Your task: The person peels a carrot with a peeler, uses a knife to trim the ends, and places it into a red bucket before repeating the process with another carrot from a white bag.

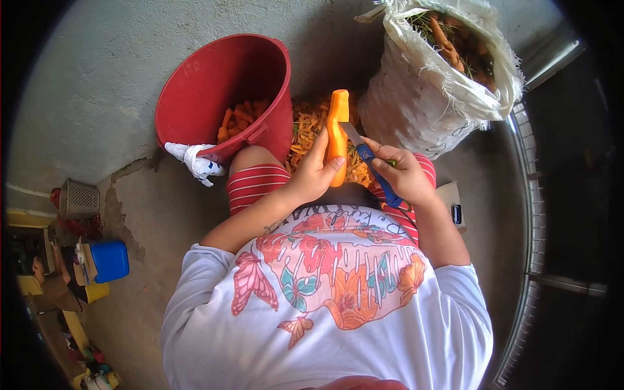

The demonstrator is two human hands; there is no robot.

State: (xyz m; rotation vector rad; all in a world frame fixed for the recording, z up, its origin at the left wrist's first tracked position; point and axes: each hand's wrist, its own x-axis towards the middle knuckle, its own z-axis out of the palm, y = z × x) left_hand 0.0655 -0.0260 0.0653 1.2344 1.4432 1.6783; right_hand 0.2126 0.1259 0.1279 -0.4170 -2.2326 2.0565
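My left hand (313, 170) is closed around the lower part of a peeled orange carrot (337, 140), which stands nearly upright in front of my lap. In my right hand (406, 174) is a knife with a blue handle (386, 184), its blade (353, 134) close against the carrot's right side. A bit of green shows by the right fingers. Beneath both hands lies a heap of orange peelings (305, 130) on the floor, between my knees in red striped cloth.
A large red bucket (195, 84) holding peeled carrots (242, 118) leans at the left, a white cloth (195, 161) tied at its rim. At the right stands a white woven sack (416, 97) with unpeeled carrots (446, 42). A grey basket (78, 199) and blue container (109, 260) are far left.
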